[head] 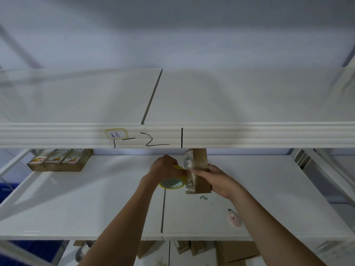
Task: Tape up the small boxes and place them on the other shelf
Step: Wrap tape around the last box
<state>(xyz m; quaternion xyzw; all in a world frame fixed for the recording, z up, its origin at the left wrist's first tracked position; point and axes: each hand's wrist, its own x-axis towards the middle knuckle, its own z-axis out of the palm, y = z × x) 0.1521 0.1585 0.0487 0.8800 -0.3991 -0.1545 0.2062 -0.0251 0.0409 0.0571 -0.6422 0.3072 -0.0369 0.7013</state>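
Box [199, 179] sits upright in the right hand [219, 181], held just above the middle shelf [76, 208], its top partly hidden behind the rail of the upper shelf [249, 96]. The right-hand fingers curl round its far side with the thumb along the front edge. The left hand [163, 167] grips a yellow roll of tape [172, 184], fingers closed over the top of it, pressed right against the box's left face where a shiny strip already runs down over the label.

Risks, as I judge them:
- The strip between roll and box looks very short. If the roll pulls away at an angle, the tape may wrinkle or fold onto itself.
- The box is held in the air with one hand. A hard tug on the roll could twist it out of that grip and drop it on the shelf.
- The small pink cutter [234, 218] lies on the shelf near the right forearm, well apart from both hands. Reaching for it means letting go of something, and the loose tape end could spring back onto the roll.
- Three finished-looking boxes [59, 160] stand at the far left of the same shelf, so a careless swing of the roll is no threat to them.
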